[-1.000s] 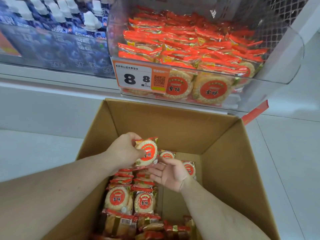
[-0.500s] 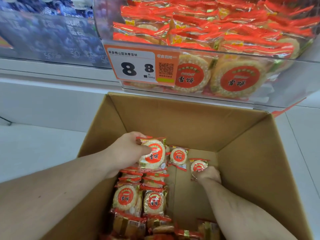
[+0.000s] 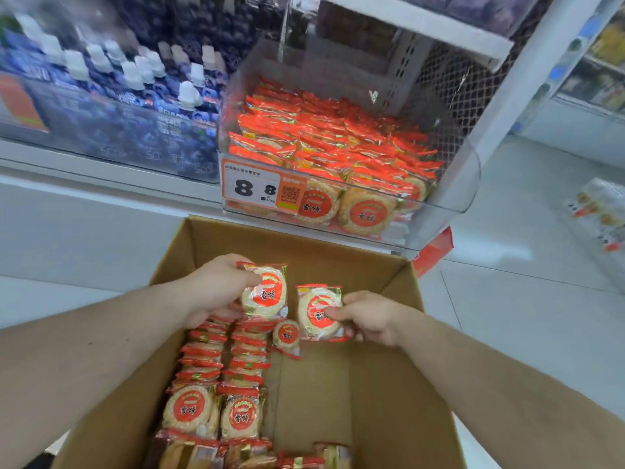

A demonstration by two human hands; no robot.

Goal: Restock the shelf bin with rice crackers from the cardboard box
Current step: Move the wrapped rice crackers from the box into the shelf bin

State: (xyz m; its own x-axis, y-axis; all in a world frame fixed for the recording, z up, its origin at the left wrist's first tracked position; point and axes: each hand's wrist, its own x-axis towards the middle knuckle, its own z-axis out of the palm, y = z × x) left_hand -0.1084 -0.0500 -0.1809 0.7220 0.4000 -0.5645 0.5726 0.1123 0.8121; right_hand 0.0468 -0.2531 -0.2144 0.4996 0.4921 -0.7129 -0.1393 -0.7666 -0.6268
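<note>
Far left on the shelf stands a rack of dark blue drink pouches with white caps [image 3: 133, 76], behind a clear front panel. Below it, the open cardboard box [image 3: 399, 384] sits on the pale floor, its far wall just under the shelf edge.

Inside the box, two rows of wrapped rice crackers [image 3: 216, 384] stand on edge along the left side, red seams up, with two face-up packets at the near end; the right half of the box floor is bare cardboard.

The left hand [image 3: 216, 287] is raised over the far end of those rows, thumb and fingers closed on the left edge of a round rice cracker packet [image 3: 265, 292], its red label facing up. Just below it, one small packet [image 3: 286, 336] leans against the end of the rows (tilted, label up).

Beside this, the right hand [image 3: 368, 319] pinches a second packet [image 3: 318, 313] by its right edge, thumb on the label, fingers curled underneath. The two held packets are just beside each other, not touching.

Above and right of centre, the clear shelf bin [image 3: 470, 184] is already heaped with the same red-wrapped crackers, and a price tag reading 8.8 [image 3: 252, 187] is fixed to its front left. At far right, more packaged goods [image 3: 598, 211] are blurred.
</note>
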